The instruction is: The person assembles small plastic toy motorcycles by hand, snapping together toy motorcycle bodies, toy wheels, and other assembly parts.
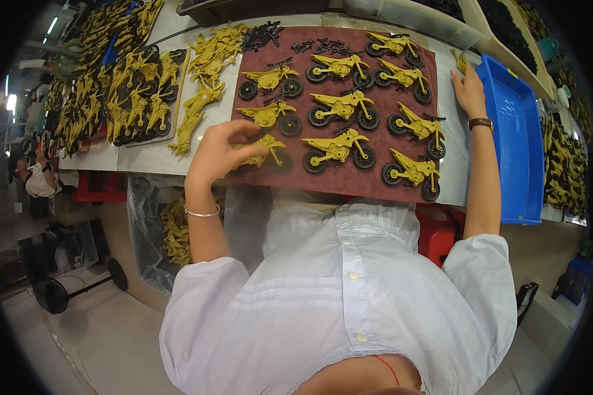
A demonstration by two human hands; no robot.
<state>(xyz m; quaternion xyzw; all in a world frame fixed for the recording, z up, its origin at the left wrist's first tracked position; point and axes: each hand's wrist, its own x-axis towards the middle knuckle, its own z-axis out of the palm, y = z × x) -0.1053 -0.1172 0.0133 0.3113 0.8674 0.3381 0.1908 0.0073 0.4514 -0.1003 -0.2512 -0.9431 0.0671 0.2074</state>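
Note:
Rows of yellow toy motorcycles (339, 106) with black wheels lie on a dark red cloth (280, 47). At the cloth's lower left, my left hand (219, 153) has its fingers curled over the rear of one toy motorcycle (263, 149). That one's front wheel is blurred, and its rear is hidden by the hand. Farther right, beside a blue tray (522, 141), my right hand (470, 92) has its fingertips closed round a small yellow plastic piece (460, 61). Most of that piece is covered by the fingers.
Loose yellow parts (211, 59) are heaped left of the cloth. Small black parts (262, 36) lie at its far edge. More toy motorcycles (141, 92) fill the left side. A clear bag (153, 230) hangs below the table edge. Pale bins (422, 23) stand at the back.

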